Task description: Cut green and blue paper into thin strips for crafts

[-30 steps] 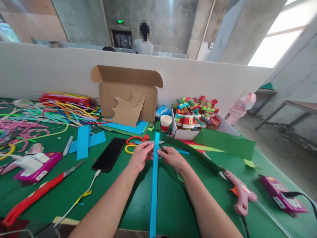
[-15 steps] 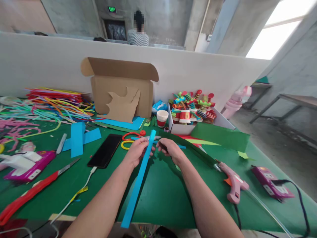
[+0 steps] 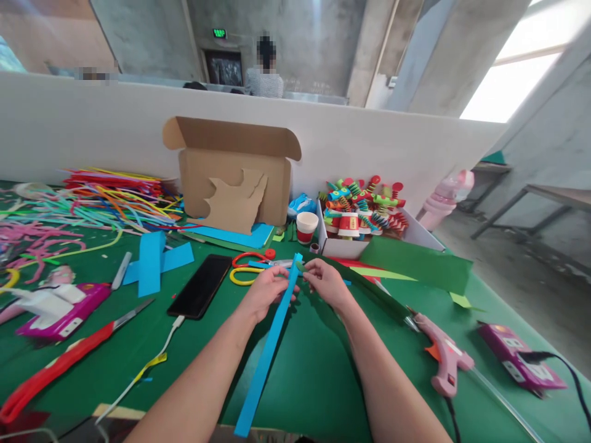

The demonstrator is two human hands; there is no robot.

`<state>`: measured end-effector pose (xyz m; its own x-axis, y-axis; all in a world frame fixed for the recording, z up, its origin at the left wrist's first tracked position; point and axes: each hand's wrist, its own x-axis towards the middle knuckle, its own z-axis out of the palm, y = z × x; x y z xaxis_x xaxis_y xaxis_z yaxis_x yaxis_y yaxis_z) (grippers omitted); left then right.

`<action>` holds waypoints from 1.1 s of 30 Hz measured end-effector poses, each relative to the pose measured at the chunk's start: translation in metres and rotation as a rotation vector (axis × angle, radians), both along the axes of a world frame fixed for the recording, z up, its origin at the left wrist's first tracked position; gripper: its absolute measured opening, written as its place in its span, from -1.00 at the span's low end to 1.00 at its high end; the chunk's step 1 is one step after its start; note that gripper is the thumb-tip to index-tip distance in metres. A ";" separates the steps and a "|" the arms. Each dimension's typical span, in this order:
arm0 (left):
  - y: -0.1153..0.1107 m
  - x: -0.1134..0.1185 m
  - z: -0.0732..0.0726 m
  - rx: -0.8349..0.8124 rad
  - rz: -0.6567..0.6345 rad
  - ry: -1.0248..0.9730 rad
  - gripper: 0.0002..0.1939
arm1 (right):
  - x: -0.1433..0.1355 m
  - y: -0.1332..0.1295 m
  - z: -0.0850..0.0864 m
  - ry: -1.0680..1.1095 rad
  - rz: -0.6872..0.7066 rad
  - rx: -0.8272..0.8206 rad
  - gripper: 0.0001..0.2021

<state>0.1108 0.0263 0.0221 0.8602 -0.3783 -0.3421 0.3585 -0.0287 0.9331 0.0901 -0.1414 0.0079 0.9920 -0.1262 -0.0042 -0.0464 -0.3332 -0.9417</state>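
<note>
A long blue paper strip [image 3: 268, 357] slants from the table's front edge up to my hands. My left hand [image 3: 268, 292] pinches it near its far end. Close by on the right, my right hand [image 3: 325, 280] has its thumb and fingers pressed together on a small green paper piece [image 3: 300, 267] that touches the strip's tip. Just beyond my hands lie scissors with red and yellow handles [image 3: 244, 276], their blades partly hidden. Another narrow blue strip lies by them, mostly covered by my hands.
To the left are a phone [image 3: 201, 286], crossed blue strips [image 3: 150, 264], red scissors [image 3: 69, 360] and pipe cleaners [image 3: 106, 203]. A pink glue gun [image 3: 446, 357] and green paper [image 3: 415, 264] lie right. Behind stand a paper cup [image 3: 306, 227] and a box [image 3: 344, 248] of colourful cup figures.
My right hand has come closer to the strip's tip, and a small green paper piece now shows in its fingers. The whole view has shifted slightly.
</note>
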 end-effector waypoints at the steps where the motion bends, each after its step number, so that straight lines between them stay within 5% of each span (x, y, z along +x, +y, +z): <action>1: 0.000 0.000 0.000 0.009 0.014 -0.022 -0.81 | 0.000 -0.003 0.001 -0.032 -0.070 -0.071 -0.91; 5: -0.003 0.000 -0.002 0.036 0.071 -0.118 -0.81 | 0.000 -0.005 0.007 -0.251 -0.325 -0.245 -0.84; 12: -0.007 -0.002 -0.008 0.041 0.062 -0.300 -0.78 | -0.002 0.022 0.006 0.059 -0.033 0.340 -0.62; 19: -0.004 -0.002 -0.004 -0.088 0.055 -0.023 -0.84 | -0.004 0.016 0.010 -0.007 0.028 0.626 -0.53; 33: -0.004 -0.008 -0.008 -0.129 -0.194 -0.027 -0.58 | -0.004 0.012 0.011 -0.019 -0.072 0.445 -0.54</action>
<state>0.1033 0.0220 0.0142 0.7752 -0.5765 -0.2583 0.3328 0.0252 0.9426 0.0860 -0.1296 0.0185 0.9811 -0.1853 -0.0559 -0.0362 0.1079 -0.9935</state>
